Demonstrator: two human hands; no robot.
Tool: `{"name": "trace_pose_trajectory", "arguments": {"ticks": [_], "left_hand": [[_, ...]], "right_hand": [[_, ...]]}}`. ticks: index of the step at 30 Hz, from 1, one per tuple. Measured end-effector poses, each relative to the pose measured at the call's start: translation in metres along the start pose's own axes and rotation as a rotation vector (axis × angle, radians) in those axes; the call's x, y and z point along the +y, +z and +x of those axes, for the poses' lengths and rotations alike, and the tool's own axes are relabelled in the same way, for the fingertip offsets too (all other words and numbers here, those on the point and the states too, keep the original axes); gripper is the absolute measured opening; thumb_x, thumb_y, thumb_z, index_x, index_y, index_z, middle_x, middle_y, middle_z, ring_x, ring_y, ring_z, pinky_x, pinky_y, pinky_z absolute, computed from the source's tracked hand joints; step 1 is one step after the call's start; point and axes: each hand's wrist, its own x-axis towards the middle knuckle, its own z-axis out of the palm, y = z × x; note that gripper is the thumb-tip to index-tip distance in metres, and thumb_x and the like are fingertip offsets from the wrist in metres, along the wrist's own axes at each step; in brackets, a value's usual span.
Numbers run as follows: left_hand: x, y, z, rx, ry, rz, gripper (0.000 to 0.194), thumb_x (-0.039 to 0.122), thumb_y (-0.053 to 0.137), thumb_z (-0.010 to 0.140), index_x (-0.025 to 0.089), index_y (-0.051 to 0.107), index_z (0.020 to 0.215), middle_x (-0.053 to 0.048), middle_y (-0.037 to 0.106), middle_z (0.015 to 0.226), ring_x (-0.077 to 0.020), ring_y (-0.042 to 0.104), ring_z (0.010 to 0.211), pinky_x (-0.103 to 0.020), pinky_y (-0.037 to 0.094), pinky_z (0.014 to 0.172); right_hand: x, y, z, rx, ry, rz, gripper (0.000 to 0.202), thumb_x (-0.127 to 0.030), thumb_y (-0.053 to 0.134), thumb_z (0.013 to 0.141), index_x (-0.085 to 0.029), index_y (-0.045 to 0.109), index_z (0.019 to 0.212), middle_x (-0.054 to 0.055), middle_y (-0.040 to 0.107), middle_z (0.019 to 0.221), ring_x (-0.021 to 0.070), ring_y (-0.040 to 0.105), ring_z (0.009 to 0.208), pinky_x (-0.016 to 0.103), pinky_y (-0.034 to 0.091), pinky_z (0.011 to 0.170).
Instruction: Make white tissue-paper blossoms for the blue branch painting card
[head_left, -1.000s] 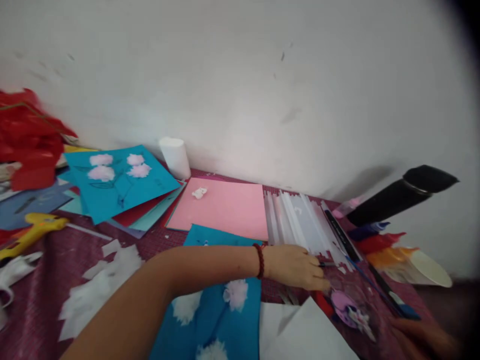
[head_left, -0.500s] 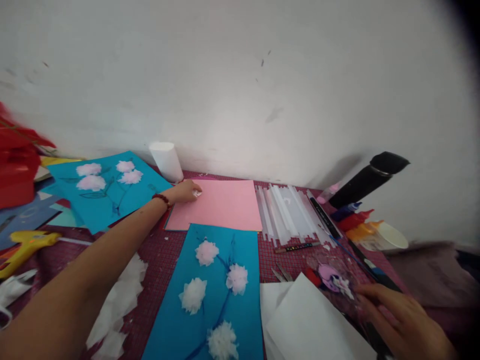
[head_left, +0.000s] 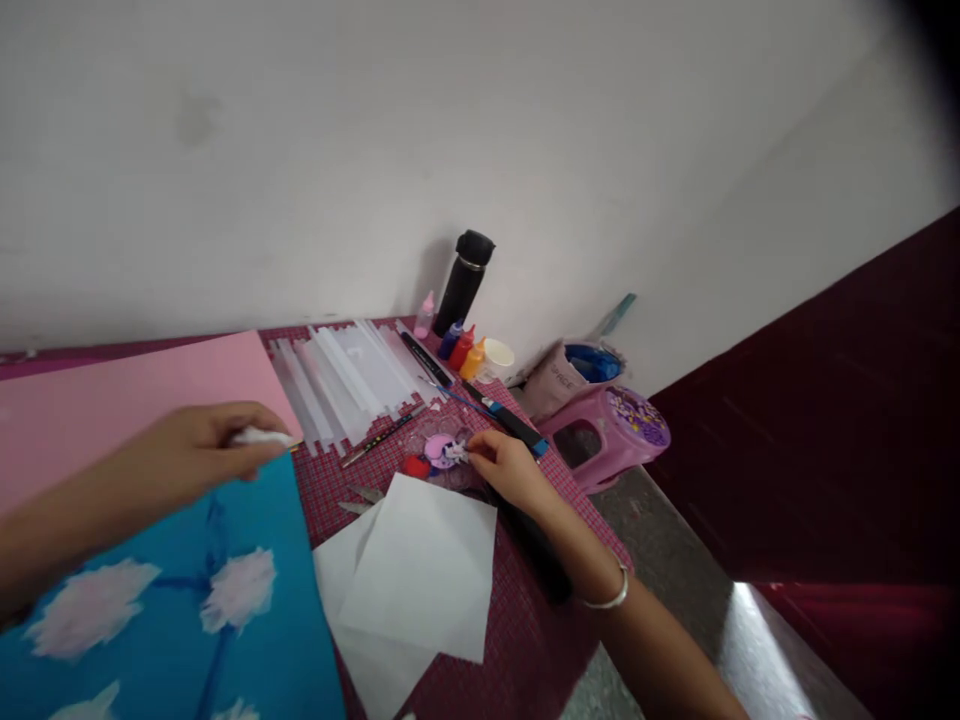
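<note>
My left hand (head_left: 206, 445) is closed on a small wad of white tissue (head_left: 262, 437). It hovers over the border between a pink sheet (head_left: 225, 375) and a blue sheet (head_left: 277, 600) bearing painted stems and pale tissue flowers (head_left: 241, 588). My right hand (head_left: 514, 472) pinches a crumpled white piece of tissue (head_left: 455, 454) at a clear paint palette (head_left: 420, 435). Lilac paint (head_left: 437, 447) lies under that piece, with red paint (head_left: 415, 466) beside it. Whether the piece touches the paint I cannot tell.
White paper squares (head_left: 424, 560) overlap near scissors (head_left: 364, 497). Glue sticks (head_left: 345, 375), a paintbrush (head_left: 382, 436) and a black marker (head_left: 425, 360) lie behind. Paint bottles (head_left: 461, 350), a paper cup (head_left: 498, 356) and a black flask (head_left: 461, 285) stand by the wall. A pink stool (head_left: 592, 430) is right.
The view has turned right. My left hand has come from the pink sheet's far left corner to its right side with the tissue. My right hand stays at the palette, holding its piece.
</note>
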Motion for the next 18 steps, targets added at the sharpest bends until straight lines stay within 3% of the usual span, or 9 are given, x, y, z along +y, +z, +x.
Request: {"name": "trace_pose_trajectory", "arguments": {"ticks": [2, 4, 6, 9, 13, 18], "left_hand": [[0.029, 0.030, 0.006, -0.116, 0.099, 0.086, 0.021, 0.039, 0.051, 0.077, 0.023, 0.059, 0.087, 0.007, 0.055, 0.058, -0.0142, 0.054, 0.058, -0.021, 0.040, 0.053], [0.045, 0.056, 0.014, -0.152, 0.280, 0.164, 0.019, 0.033, 0.046, 0.082, 0.021, 0.060, 0.085, 0.004, 0.060, 0.068, -0.0148, 0.056, 0.063, -0.023, 0.041, 0.057], [0.052, 0.078, 0.022, -0.129, 0.445, 0.236, 0.022, 0.026, 0.040, 0.086, 0.020, 0.061, 0.088, 0.000, 0.065, 0.082, -0.0172, 0.060, 0.076, -0.027, 0.044, 0.069], [0.058, 0.103, 0.033, -0.110, 0.574, 0.371, 0.025, 0.022, 0.036, 0.089, 0.020, 0.061, 0.089, -0.004, 0.065, 0.089, -0.0195, 0.062, 0.083, -0.031, 0.045, 0.075], [0.062, 0.123, 0.045, -0.084, 0.590, 0.487, 0.023, 0.022, 0.040, 0.090, 0.019, 0.062, 0.090, -0.007, 0.066, 0.091, -0.0203, 0.064, 0.082, -0.031, 0.046, 0.070], [0.057, 0.129, 0.053, -0.047, 0.485, 0.421, 0.024, 0.028, 0.047, 0.088, 0.018, 0.061, 0.105, -0.009, 0.070, 0.099, -0.0241, 0.066, 0.092, -0.033, 0.048, 0.076]], "right_hand": [[-0.003, 0.005, 0.001, -0.019, -0.039, -0.061, 0.013, -0.017, 0.053, 0.085, -0.022, 0.063, 0.090, 0.000, 0.067, 0.078, 0.0156, 0.062, 0.068, 0.026, 0.048, 0.061], [-0.005, 0.007, 0.003, -0.023, -0.060, -0.094, 0.014, -0.017, 0.053, 0.086, -0.022, 0.064, 0.093, 0.000, 0.067, 0.082, 0.0151, 0.062, 0.071, 0.025, 0.047, 0.064], [-0.006, 0.009, 0.006, -0.028, -0.064, -0.125, 0.012, -0.020, 0.054, 0.087, -0.022, 0.064, 0.093, 0.001, 0.068, 0.085, 0.0149, 0.062, 0.073, 0.025, 0.047, 0.065], [-0.008, 0.010, 0.011, -0.040, -0.040, -0.221, 0.009, -0.024, 0.055, 0.087, -0.021, 0.064, 0.090, 0.002, 0.068, 0.086, 0.0151, 0.062, 0.075, 0.024, 0.045, 0.066], [-0.012, 0.015, 0.016, -0.035, 0.014, -0.291, 0.013, -0.027, 0.059, 0.085, -0.019, 0.063, 0.094, 0.004, 0.068, 0.088, 0.0166, 0.063, 0.077, 0.026, 0.044, 0.068], [-0.010, 0.006, 0.017, -0.043, 0.022, -0.277, 0.016, -0.030, 0.063, 0.082, -0.018, 0.063, 0.093, 0.005, 0.067, 0.089, 0.0157, 0.061, 0.076, 0.026, 0.043, 0.068]]}}
